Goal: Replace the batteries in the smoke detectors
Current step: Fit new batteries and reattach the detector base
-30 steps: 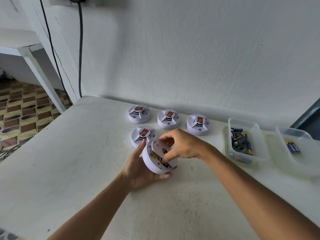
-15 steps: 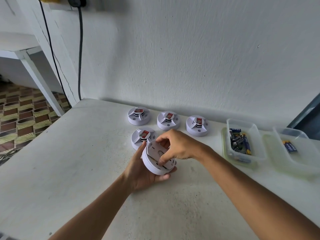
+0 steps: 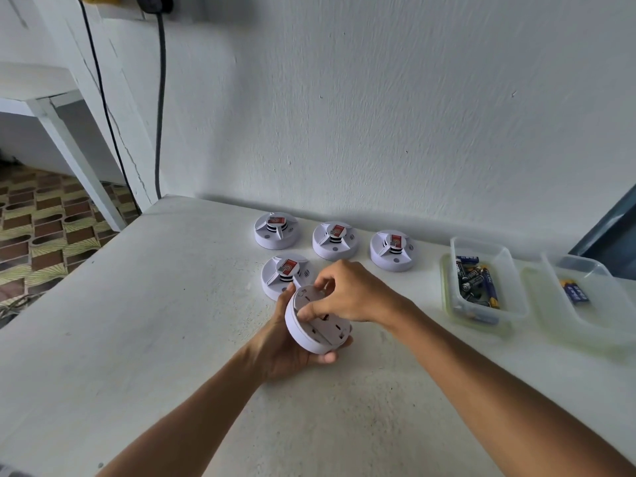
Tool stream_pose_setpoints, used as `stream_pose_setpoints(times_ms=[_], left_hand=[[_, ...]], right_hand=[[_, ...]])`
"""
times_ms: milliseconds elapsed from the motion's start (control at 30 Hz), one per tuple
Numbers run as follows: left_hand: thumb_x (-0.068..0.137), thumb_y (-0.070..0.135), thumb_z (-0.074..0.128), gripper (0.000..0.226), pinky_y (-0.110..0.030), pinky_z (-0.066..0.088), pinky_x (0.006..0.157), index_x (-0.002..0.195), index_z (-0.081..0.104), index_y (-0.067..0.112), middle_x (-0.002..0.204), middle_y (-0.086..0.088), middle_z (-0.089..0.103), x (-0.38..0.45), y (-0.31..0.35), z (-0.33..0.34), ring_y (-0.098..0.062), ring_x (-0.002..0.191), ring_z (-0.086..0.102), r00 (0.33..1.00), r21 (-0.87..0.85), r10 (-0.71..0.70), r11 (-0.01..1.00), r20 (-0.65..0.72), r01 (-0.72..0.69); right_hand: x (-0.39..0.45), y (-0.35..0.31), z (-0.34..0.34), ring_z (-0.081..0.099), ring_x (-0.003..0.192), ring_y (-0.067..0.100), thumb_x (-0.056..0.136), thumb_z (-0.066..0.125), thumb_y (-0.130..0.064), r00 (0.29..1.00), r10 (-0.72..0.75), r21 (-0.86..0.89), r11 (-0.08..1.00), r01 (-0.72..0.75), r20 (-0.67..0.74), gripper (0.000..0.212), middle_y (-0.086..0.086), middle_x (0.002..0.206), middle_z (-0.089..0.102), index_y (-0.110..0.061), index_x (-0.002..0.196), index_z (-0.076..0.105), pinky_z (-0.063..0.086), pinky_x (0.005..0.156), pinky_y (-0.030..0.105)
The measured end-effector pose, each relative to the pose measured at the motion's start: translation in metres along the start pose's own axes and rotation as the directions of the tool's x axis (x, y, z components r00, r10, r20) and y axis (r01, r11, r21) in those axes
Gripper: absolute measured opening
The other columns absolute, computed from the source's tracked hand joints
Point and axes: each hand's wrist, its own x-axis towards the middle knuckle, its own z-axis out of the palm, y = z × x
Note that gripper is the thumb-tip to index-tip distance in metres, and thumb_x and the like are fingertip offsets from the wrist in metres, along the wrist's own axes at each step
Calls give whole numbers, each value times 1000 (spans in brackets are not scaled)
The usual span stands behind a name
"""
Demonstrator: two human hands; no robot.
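My left hand point(image 3: 284, 349) cups a white round smoke detector point(image 3: 315, 333) from below, holding it tilted with its back side toward me. My right hand point(image 3: 351, 296) lies over that back, thumb and fingers curled on the white back plate that covers it. Several more detectors with red labels sit face up on the table, the nearest one point(image 3: 284, 275) just behind my hands and a row of three point(image 3: 334, 241) by the wall. A clear tub point(image 3: 481, 280) at the right holds several batteries. A second clear tub point(image 3: 581, 297) further right holds two blue batteries.
The white table point(image 3: 137, 321) runs up to a white wall. Its left edge drops to a patterned tile floor point(image 3: 38, 235). Two black cables point(image 3: 159, 108) hang down the wall at the back left. A dark panel point(image 3: 612, 232) shows at the far right.
The open battery bay seen a second ago is now covered by the white back plate under my right hand. The detector has tilted a little; my left hand stays under it.
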Motion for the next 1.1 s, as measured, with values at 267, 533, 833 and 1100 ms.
stream_pose_setpoints(times_ms=[267,533,833,1100], left_hand=[[84,70,35,73,-42,60,55,114,70,14,111,-24,68,0,3,3,-44,88,69,999,36,-22,999,24,21],[78,80,26,85,-32,54,49,116,65,15,100,-19,71,-5,22,29,-35,91,69,979,604,123,797,-160,-2],[102,21,47,25,-42,62,64,126,54,20,119,-9,59,8,30,32,-28,102,64,884,709,460,649,-79,-275],[86,-1,66,32,-41,58,84,116,68,10,107,-10,75,25,-7,2,-27,97,71,768,658,640,570,22,-493]], right_hand=[[-5,5,6,64,79,10,59,86,-51,994,88,99,992,-82,-59,48,-6,82,69,-18,90,70,52,73,30],[-30,41,2,66,93,25,85,70,-23,986,34,785,601,-152,165,32,16,106,68,-13,114,67,54,89,53],[-41,86,20,64,101,39,63,87,-31,995,-39,993,79,-89,92,81,20,127,58,-29,135,51,54,79,54],[-37,97,44,66,93,29,62,68,5,984,144,968,242,68,-105,72,8,108,68,-34,122,55,57,65,41]])
